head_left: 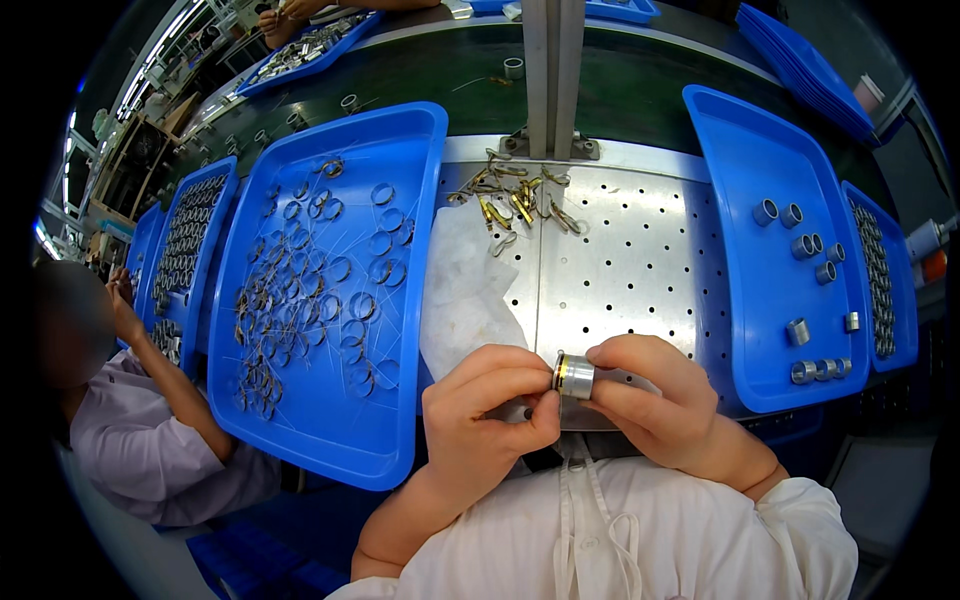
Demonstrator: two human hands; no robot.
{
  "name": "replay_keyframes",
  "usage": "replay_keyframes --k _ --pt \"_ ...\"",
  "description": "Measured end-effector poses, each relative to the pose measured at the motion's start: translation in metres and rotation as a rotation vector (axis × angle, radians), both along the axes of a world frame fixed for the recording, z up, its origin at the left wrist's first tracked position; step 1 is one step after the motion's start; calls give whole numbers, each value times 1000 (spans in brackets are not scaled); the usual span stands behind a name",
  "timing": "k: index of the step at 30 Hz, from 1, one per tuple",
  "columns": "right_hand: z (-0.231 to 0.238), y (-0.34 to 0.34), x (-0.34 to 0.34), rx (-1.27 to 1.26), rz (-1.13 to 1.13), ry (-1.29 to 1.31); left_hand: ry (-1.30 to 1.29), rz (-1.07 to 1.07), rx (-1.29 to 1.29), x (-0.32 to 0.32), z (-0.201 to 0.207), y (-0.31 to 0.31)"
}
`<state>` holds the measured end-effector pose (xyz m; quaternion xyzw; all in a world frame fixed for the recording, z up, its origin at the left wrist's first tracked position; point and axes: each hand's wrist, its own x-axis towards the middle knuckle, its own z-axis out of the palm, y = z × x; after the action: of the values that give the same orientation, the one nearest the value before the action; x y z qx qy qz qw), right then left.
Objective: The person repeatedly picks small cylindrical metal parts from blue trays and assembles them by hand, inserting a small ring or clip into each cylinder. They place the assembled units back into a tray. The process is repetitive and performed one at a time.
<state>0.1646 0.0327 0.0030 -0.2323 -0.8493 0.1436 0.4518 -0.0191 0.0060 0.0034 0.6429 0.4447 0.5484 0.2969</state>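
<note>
Between my hands, close in front of my body, is a short silvery metal cylinder (pixel 578 378) lying on its side. A thin ring with a yellow and dark band (pixel 561 376) sits at its left end. My left hand (pixel 487 408) is closed, its thumb and forefinger pinching that ringed end. On the other end, my right hand (pixel 662 398) grips the cylinder with thumb and fingers. Part of the ring is hidden by the left fingertips. A crumpled translucent plastic sheet (pixel 465 290) lies just beyond my left hand on the perforated metal worktop (pixel 640 270).
A blue tray (pixel 428 200) of wire-tailed rings stands left; another blue tray (pixel 715 150) with several cylinders stands right. Small brass-coloured parts (pixel 520 200) lie beyond the sheet. A metal post (pixel 550 80) rises at the back, before a green belt (pixel 640 80). A co-worker (pixel 150 430) sits left.
</note>
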Motion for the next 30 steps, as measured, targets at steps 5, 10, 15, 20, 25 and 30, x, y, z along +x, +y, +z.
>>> replay_keyframes --k 5,10,15,20,25,30 --pt "1 1 1 35 34 -24 65 6 36 -2 -1 0" --pt "5 -7 -4 -358 -4 114 152 66 143 2 1 -1" --pt "1 -6 -3 -244 -58 73 145 55 149 2 -1 2" --pt "1 -2 -3 -77 -42 33 117 23 96 0 1 1" --pt "-2 1 -1 57 -5 -6 7 -17 -19 -2 2 1" --pt "1 1 -1 13 25 -10 -3 -61 -61 -6 3 2"
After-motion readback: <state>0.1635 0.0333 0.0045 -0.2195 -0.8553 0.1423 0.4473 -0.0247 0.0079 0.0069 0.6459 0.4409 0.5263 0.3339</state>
